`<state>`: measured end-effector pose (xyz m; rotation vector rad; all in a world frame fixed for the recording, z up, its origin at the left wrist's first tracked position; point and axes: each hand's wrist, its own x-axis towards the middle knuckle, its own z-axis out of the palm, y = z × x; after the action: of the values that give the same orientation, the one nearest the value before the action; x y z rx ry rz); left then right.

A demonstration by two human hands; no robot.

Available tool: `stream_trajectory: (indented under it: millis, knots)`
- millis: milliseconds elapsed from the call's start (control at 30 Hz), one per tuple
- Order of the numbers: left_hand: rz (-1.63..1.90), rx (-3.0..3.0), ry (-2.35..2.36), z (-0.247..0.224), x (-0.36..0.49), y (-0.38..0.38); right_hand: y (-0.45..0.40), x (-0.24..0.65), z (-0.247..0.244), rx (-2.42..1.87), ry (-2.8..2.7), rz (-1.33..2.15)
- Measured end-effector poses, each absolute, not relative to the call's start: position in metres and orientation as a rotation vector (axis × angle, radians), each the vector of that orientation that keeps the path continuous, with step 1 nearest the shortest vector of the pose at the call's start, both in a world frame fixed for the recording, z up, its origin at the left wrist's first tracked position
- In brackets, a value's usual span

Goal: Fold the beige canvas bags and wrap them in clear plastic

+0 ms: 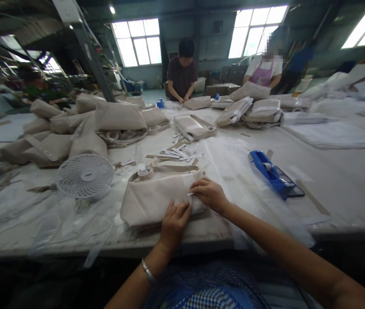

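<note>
A beige bag [152,199] lies on its side at the table's near edge, with a rolled strap [145,173] at its upper left and clear plastic wrapped over its right end. My left hand [175,219] rests on the bag's front face, fingers stretched over it and apparently holding nothing. Close beside it, my right hand [210,194] pinches a small white strip [190,194] against the bag's right part. Behind the bag lies a loose pile of white and beige strips [177,152].
A white fan [86,176] stands left of the bag. To the right lies a blue tape dispenser [271,174]. Several beige bags [121,116] are heaped at the back left, more at the back right. Plastic sheets [230,171] spread beside the bag. Two people work across the table.
</note>
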<state>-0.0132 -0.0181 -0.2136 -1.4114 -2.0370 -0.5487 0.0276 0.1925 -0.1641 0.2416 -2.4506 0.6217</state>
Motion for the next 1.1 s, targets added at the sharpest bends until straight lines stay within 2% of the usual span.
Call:
stream_trajectory:
  millis: [200, 433, 600, 733, 833, 900, 967, 1100]
  knots:
    - [-0.612, -1.406, -2.071, -0.211, -0.015, -0.018, 0.193, 0.015, -0.177, -0.003, -2.536, 0.756]
    - [-0.424, -1.462, -2.172, -0.198, -0.012, -0.013, 0.193, 0.012, -0.172, -0.181, -2.554, 0.594]
    - [-0.531, -1.431, -2.172, -0.198, -0.011, -0.014, 0.230, 0.076, -0.163, -0.138, -2.387, 0.313]
    - [-0.572, -1.406, -2.136, -0.203, -0.013, -0.014, 0.304, 0.149, -0.147, -0.620, -2.205, 0.167]
    - [-0.585, -1.409, -2.126, -0.206, -0.014, -0.015, 0.354, 0.178, -0.138, -1.152, -2.003, 0.527]
    - [-0.578, -1.412, -2.128, -0.206, -0.014, -0.015, 0.374, 0.180, -0.136, -1.324, -1.896, 0.852]
    - [-0.565, -1.413, -2.123, -0.207, -0.015, -0.015, 0.383, 0.174, -0.135, -1.354, -1.844, 1.063]
    - [-0.529, -1.410, -2.119, -0.206, -0.016, -0.014, 0.382, 0.166, -0.130, -1.265, -1.725, 1.251]
